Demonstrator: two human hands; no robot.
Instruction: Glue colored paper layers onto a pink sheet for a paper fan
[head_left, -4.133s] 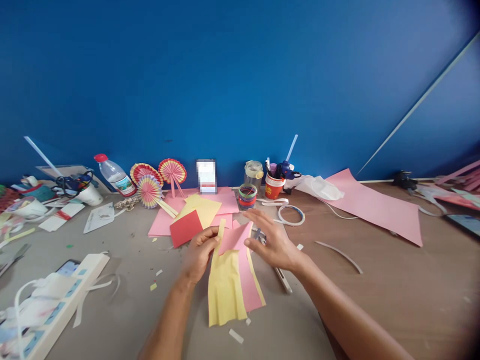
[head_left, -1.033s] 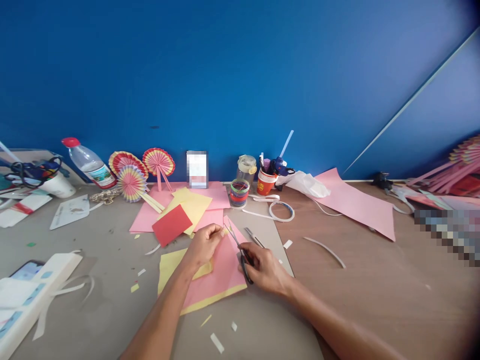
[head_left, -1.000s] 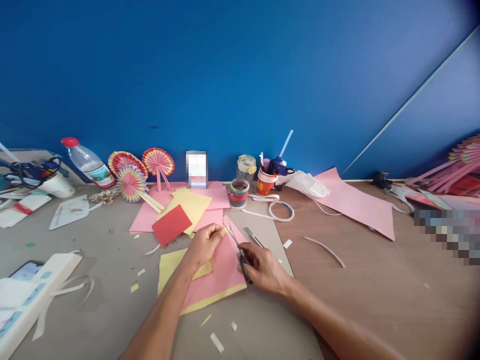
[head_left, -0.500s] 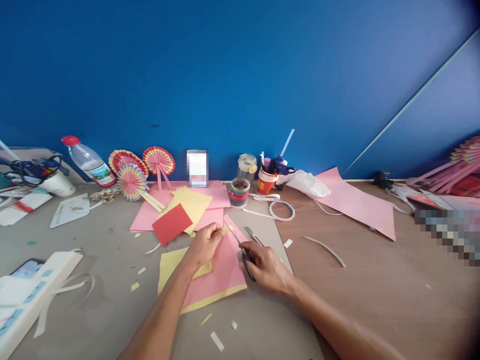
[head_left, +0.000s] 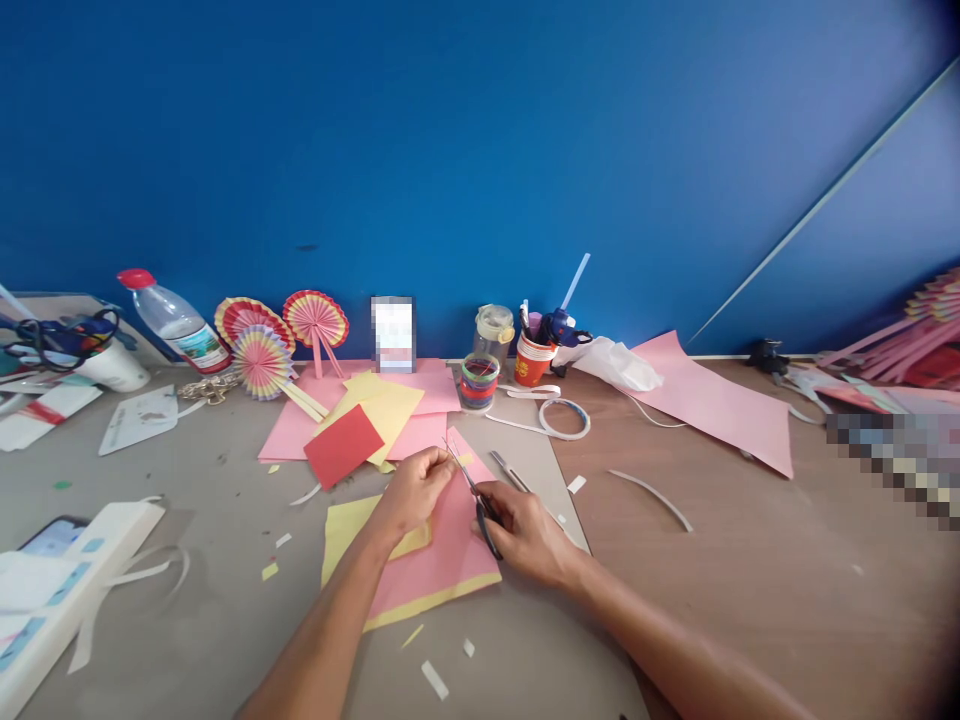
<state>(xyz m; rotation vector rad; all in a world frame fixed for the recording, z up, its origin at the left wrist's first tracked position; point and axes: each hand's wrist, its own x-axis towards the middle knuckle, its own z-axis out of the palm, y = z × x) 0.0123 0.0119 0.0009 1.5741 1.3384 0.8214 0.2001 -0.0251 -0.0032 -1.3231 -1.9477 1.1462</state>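
My left hand [head_left: 417, 490] is closed in a pinch over the layered pink paper [head_left: 457, 545]. What its fingertips hold is too small to make out; a small yellow paper bit [head_left: 466, 459] shows beside them. In my right hand [head_left: 529, 530] are scissors [head_left: 489, 528] with dark handles, their narrow blades pointing up-left to my left fingertips. The blades look slightly parted. Yellow paper [head_left: 346, 535] shows left of my left wrist and along the pink sheet's near edge. A utility knife [head_left: 510, 470] lies just beyond my right hand.
Behind are a red card [head_left: 345, 446], yellow sheets [head_left: 401, 405], paper fans [head_left: 316, 318], a wire-filled jar [head_left: 478, 382], a red cup of tools [head_left: 531, 362] and a white tape roll [head_left: 565, 419]. A power strip [head_left: 90, 580] lies left, pink paper [head_left: 720, 415] right. Paper scraps [head_left: 434, 680] lie nearby.
The layered pink and yellow paper has shifted slightly right together with my left hand. The scissors have moved a little left and up, their tips now nearer my left fingertips.
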